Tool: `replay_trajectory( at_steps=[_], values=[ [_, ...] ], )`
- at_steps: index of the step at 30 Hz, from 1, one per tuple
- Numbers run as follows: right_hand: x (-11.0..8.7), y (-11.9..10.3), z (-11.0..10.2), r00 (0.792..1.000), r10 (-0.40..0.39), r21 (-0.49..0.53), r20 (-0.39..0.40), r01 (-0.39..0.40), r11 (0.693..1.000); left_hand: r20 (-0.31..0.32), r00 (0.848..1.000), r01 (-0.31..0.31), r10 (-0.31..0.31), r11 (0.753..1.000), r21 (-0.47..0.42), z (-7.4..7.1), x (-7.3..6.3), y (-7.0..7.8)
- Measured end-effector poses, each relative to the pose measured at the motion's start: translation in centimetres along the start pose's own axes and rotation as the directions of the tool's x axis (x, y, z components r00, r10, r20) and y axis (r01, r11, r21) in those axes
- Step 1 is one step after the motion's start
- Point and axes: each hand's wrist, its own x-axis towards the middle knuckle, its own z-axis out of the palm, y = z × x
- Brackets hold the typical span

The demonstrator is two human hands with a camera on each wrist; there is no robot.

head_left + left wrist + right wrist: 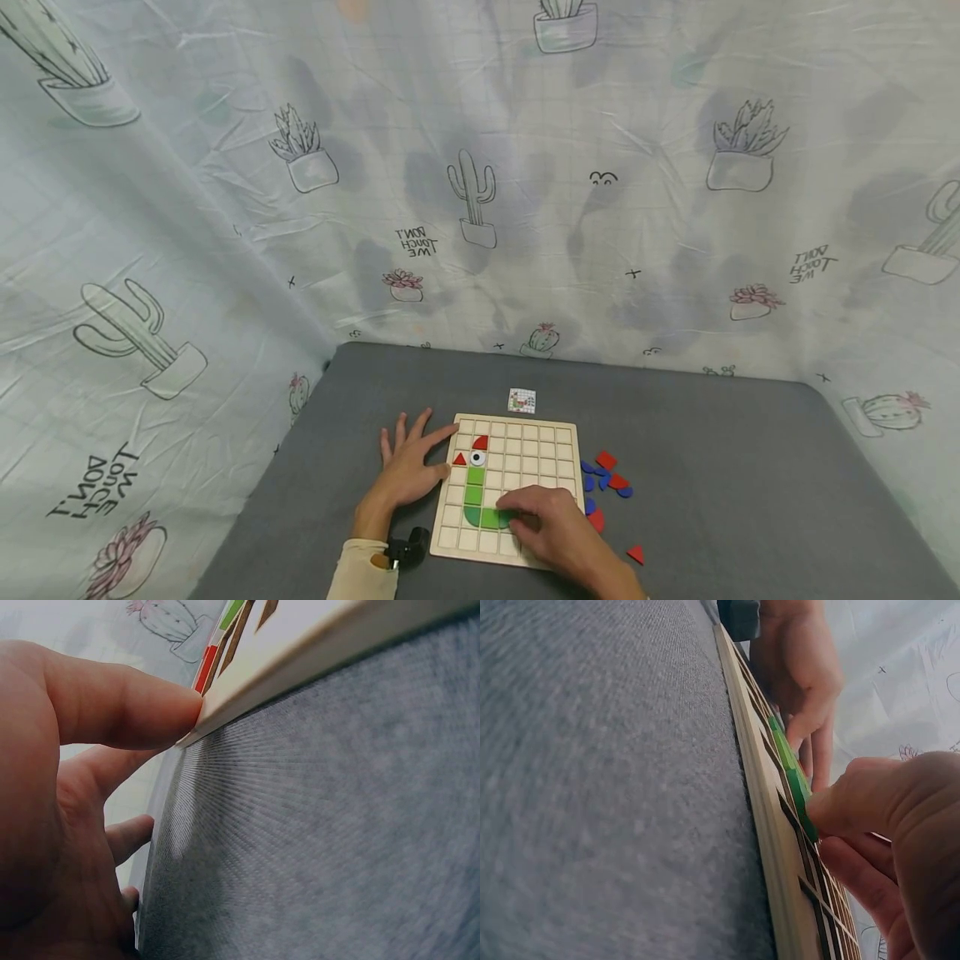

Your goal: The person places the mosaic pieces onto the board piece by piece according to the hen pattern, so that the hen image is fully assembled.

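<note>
A square wooden grid board lies on the grey table. Against its left edge rest the thumb and index finger of my left hand, the other fingers spread; the left wrist view shows the thumb tip at the board's side. Low on the board, my right hand pinches a dark green rounded piece between thumb and index finger, at the end of a green row. Beside it sits a light green square, then another dark green rounded piece. Light green squares run up to an eye piece, with a red triangle and red rounded piece around it.
Loose blue pieces and red pieces lie along the board's right side. A lone red triangle lies nearer the front. Behind the board is a small printed card. A patterned curtain surrounds the table.
</note>
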Motion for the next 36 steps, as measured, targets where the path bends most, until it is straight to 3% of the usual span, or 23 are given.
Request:
replay_trajectory(
  at_steps=[8,28,36],
  values=[
    [0.09,0.00,0.31,0.999,-0.042,-0.001,-0.004,0.042,0.999,-0.010,1.000,-0.003,0.003,1.000,0.008,-0.10,0.03,0.21],
    [0.19,-0.19,0.17,1.000,0.005,-0.014,-0.005,-0.005,1.000,-0.025,1.000,-0.017,0.017,1.000,0.001,-0.01,0.17,0.17],
    [-0.65,0.25,-0.56,0.997,0.014,0.034,-0.076,-0.012,0.999,-0.003,1.000,0.004,-0.004,1.000,-0.008,-0.04,0.00,0.26]
  ],
)
